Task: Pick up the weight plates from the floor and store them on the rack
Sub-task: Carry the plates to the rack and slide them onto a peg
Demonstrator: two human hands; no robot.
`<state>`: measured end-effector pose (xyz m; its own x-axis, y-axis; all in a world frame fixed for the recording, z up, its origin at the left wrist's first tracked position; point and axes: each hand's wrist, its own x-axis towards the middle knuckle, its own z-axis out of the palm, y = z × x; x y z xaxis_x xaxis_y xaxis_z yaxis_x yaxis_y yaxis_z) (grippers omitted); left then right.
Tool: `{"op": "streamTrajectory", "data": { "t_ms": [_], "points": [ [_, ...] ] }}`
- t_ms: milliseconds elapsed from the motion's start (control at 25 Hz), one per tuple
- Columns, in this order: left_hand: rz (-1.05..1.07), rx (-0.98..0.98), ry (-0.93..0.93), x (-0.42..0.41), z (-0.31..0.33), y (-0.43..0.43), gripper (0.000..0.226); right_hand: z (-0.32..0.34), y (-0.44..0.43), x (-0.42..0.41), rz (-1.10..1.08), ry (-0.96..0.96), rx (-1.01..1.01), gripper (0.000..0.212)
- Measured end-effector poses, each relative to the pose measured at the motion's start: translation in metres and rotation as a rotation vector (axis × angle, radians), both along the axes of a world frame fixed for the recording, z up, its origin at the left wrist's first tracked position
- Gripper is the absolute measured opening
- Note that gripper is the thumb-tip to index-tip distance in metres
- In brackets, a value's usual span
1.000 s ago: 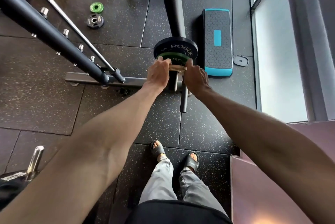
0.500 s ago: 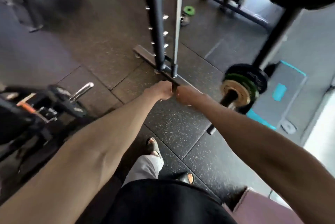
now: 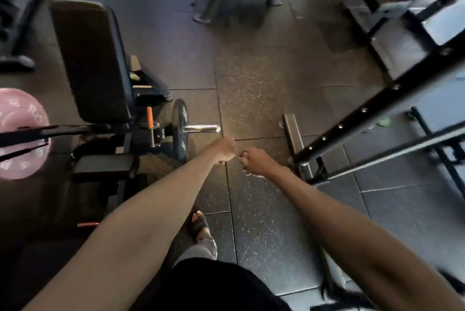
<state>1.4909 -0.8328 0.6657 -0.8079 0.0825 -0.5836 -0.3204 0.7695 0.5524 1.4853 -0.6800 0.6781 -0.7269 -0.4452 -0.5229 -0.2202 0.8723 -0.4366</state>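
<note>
**Two Fists and No Plate**

My left hand [image 3: 225, 151] and my right hand [image 3: 255, 161] are both curled into fists. They are close together but not touching. I see no plate in them.

A black weight plate [image 3: 180, 129] sits on a shiny peg [image 3: 202, 129] at 10 o'clock from my hands, near my left fist. A big pink plate [image 3: 20, 132] is far off at 9 o'clock. The rack [image 3: 364, 109] runs across at 2 o'clock. A little green thing [image 3: 383, 122] lies on the floor [image 3: 251, 79] at 3 o'clock, but it is too blurry to tell if it is a plate.

Here is what I think could go wrong. My foot [image 3: 200, 225] is in an open sandal, so a dropped plate could hurt my toes. The rack's flat foot [image 3: 289, 132] lies low at 1 o'clock, and I could trip on it. My left fist could bump the peg.
</note>
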Motion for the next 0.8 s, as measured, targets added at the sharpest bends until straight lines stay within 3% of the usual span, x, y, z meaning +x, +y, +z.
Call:
{"op": "streamTrajectory", "data": {
  "t_ms": [400, 600, 800],
  "points": [
    [0.195, 0.127, -0.123, -0.151, -0.035, -0.068, 0.015, -0.029, -0.068, -0.154, -0.052, -0.173, -0.023, 0.025],
    [0.230, 0.149, -0.232, -0.284, -0.074, -0.042, 0.013, -0.060, -0.049, -0.286, -0.065, -0.222, -0.021, 0.026],
    [0.196, 0.067, -0.268, -0.449, -0.083, 0.002, 0.012, -0.076, 0.000, -0.448, -0.312, -0.318, -0.064, 0.025]
  ]
}}
